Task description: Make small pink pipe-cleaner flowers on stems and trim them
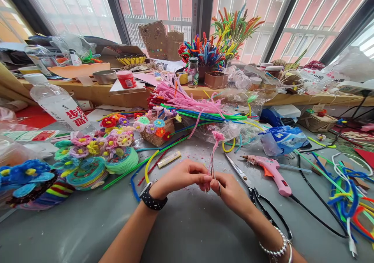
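Note:
My left hand (189, 177), with a black dotted watch band at the wrist, is closed on the stem of a pink pipe cleaner flower (217, 136). The flower's fuzzy head points up, above my fingertips. My right hand (230, 191) is closed on small metal scissors (213, 165); their thin blades stand upright beside the pink stem. Both hands nearly touch over the grey table (187, 224). Just right of them lie large black-handled scissors (238, 169). A pink glue gun (271, 169) rests farther right, and a glue stick (169, 159) lies left of the flower.
Pipe cleaner flowers in green pots (121, 161) stand at left, near a water bottle (60, 103). A heap of pink pipe cleaners (187, 99) lies behind my hands. Tangled pipe cleaners (347, 193) and the glue gun's cord (318, 216) spread at right. A cluttered ledge runs along the windows.

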The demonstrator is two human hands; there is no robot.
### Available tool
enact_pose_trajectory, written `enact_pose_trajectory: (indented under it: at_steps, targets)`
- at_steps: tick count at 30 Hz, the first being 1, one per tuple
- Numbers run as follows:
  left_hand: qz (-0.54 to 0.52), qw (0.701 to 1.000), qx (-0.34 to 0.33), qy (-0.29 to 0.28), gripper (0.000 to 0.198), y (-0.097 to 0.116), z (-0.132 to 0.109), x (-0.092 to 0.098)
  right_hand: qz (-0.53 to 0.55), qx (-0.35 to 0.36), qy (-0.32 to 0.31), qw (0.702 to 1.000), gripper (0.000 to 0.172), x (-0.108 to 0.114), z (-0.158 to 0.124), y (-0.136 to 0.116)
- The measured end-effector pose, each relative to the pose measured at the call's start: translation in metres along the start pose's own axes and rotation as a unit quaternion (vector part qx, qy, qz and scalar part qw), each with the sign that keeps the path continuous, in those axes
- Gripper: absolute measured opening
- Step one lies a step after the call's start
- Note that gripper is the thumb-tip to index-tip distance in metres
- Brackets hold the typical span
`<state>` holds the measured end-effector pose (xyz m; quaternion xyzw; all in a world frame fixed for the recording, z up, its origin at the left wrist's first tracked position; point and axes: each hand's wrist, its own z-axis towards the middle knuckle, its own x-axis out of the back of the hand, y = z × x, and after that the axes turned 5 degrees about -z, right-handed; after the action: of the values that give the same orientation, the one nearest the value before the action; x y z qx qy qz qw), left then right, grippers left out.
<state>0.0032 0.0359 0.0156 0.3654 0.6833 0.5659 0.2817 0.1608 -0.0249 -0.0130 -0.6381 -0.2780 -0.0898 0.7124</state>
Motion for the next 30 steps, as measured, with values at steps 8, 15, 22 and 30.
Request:
enact_pose_trajectory:
  at_steps: [8, 15, 22, 30]
  targets:
    - [0.029, 1.0, -0.006, -0.01, 0.027, 0.0029, 0.0004, -0.0035, -0.024, -0.053, 0.092, 0.994, 0.053, 0.0025, -0.0005, 0.0039]
    - [0.024, 1.0, 0.001, -0.001, 0.025, 0.0011, 0.0007, -0.0022, -0.003, -0.029, 0.066, 0.997, 0.058, 0.002, 0.0009, 0.0047]
    - [0.001, 1.0, -0.001, 0.01, 0.024, -0.0004, 0.0004, -0.0006, 0.024, 0.027, -0.028, 0.999, 0.07, 0.0022, 0.0007, -0.0007]
    - [0.002, 1.0, -0.007, 0.008, 0.025, 0.0002, -0.0004, 0.0005, 0.024, 0.01, -0.051, 0.998, 0.069, 0.0015, 0.0008, -0.0052]
